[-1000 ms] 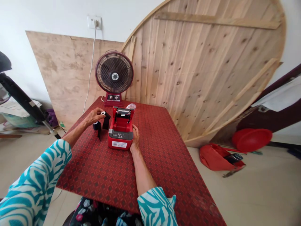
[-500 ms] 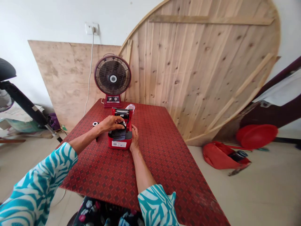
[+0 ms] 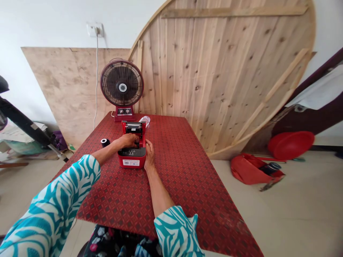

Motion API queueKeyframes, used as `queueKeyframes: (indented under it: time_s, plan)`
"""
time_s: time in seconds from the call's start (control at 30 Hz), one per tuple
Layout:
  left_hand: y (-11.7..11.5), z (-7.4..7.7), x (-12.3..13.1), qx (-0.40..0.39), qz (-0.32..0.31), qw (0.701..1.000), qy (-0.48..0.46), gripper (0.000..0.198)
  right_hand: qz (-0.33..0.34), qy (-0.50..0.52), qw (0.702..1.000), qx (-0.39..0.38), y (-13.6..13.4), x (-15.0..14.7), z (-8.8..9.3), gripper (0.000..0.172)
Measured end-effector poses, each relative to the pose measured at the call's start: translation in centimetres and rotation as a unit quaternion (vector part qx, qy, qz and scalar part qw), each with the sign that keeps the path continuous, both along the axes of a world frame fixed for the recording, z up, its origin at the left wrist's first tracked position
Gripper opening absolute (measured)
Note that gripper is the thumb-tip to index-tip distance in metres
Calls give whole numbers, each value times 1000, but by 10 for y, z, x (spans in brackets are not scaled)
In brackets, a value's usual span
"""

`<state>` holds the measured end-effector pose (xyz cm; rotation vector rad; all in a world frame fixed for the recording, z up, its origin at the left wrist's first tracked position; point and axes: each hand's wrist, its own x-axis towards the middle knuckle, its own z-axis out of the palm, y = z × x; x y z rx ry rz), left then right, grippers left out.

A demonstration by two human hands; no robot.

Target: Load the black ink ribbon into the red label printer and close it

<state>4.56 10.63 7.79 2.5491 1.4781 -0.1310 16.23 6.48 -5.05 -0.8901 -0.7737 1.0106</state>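
Observation:
A red and black label printer [image 3: 132, 162] stands on the table with its lid [image 3: 134, 127] raised and a white sticker on its front. My left hand [image 3: 130, 140] reaches from the left into the opened bay, fingers bent around a black roll that they mostly hide. Against the printer's right side, my right hand [image 3: 149, 154] grips the housing and holds it steady. Left of the printer, another black roll [image 3: 105, 142] with a white core lies on the table, close to my left forearm.
Behind the printer, a clear plastic bottle [image 3: 145, 121] lies near a dark red fan [image 3: 122, 85] on the patterned red table [image 3: 184, 192]. A round wooden panel [image 3: 214, 71] leans on the wall. Red bag [image 3: 245, 171] and red basin [image 3: 291, 144] are on the floor at right.
My left hand has lowered the black roll into the printer's bay, and the dark strip that hung over the printer's front top no longer shows there. My right hand stays on the printer.

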Motion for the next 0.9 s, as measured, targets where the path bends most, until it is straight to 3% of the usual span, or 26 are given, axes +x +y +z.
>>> queueKeyframes:
  time_s: [0.2,0.37,0.53,0.7,0.9]
  plan:
    - [-3,11,-8,-38,-47,998,-36,20,-1,-11,1000,-9,-2,1,2,41]
    - [-35,21,-37,-51,-38,979,-192,37,1,-16,1000,-14,-5,2,6,41]
    - [-58,18,-47,-54,-72,973,-211,34,4,-3,1000,-26,-6,2,8,43]
    - [-55,16,-39,-49,-8,965,-257,25,1,-14,1000,-21,-4,2,7,42]
    - [-57,16,-36,-19,13,951,-308,20,7,2,1000,-27,-6,1,10,43]
